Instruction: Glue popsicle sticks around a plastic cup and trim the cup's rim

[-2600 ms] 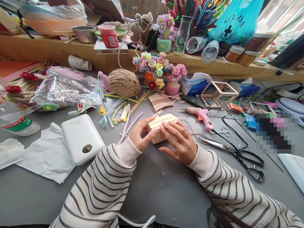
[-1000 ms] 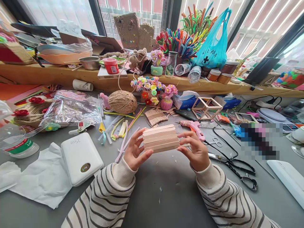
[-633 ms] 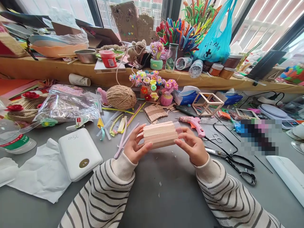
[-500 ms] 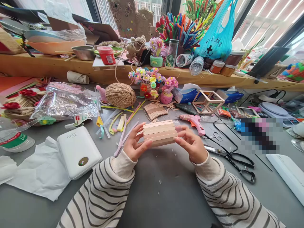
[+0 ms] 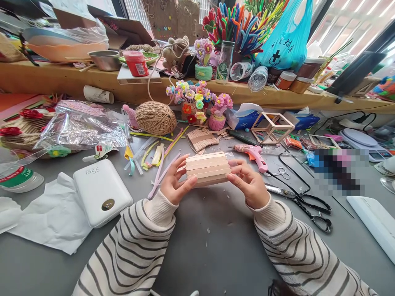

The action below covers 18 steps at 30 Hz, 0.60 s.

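Note:
Between my two hands, just above the grey table, is a small block covered with wooden craft sticks [image 5: 206,167] laid side by side. A clear plastic edge shows at its right end. My left hand [image 5: 177,181] grips the left end, thumb on the near side and fingers behind. At the right end, my right hand [image 5: 248,183] holds it with the thumb in front and the fingers bent around the clear part. The underside and the far side of the block are hidden. Behind it lies a bundle of craft sticks [image 5: 203,140].
A pink glue gun [image 5: 254,156], small scissors [image 5: 282,173] and large black-handled scissors [image 5: 304,203] lie to the right. On the left are a white power bank [image 5: 101,193] and white tissue [image 5: 52,218]. A twine ball [image 5: 156,118] and a stick frame [image 5: 271,127] stand farther back.
The view has shifted slightly, so the background sits a little higher. Both hands keep their hold on the craft-stick block, which has tipped very slightly.

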Tool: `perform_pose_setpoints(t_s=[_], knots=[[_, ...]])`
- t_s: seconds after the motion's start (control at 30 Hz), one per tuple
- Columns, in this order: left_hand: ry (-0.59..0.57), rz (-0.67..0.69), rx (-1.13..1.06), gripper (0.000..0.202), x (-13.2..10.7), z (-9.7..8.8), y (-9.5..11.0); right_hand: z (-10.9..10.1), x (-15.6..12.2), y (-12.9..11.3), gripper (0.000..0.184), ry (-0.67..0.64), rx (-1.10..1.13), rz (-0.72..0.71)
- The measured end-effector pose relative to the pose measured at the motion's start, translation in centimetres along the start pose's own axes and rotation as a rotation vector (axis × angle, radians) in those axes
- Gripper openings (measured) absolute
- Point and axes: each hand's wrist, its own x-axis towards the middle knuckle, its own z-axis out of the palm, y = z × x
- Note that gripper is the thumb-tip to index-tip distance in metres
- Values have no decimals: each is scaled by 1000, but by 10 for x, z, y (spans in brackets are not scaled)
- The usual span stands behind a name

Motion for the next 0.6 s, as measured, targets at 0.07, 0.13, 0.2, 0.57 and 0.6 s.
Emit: perform_pose_setpoints(t_s=[0.07,0.13,0.2,0.57,0.6], knots=[[-9,1,3,67,1,-1,-2,0,0,-1,13,12,25,10],[-28,17,4,69,2,-2,-4,1,1,-1,13,26,52,25],[-42,41,9,68,4,-3,-5,1,1,-1,14,32,69,35],[-10,14,-13,66,4,-2,-6,1,1,0,13,55,46,26],[-6,6,-10,66,4,-2,-5,1,1,-1,14,61,42,29]])
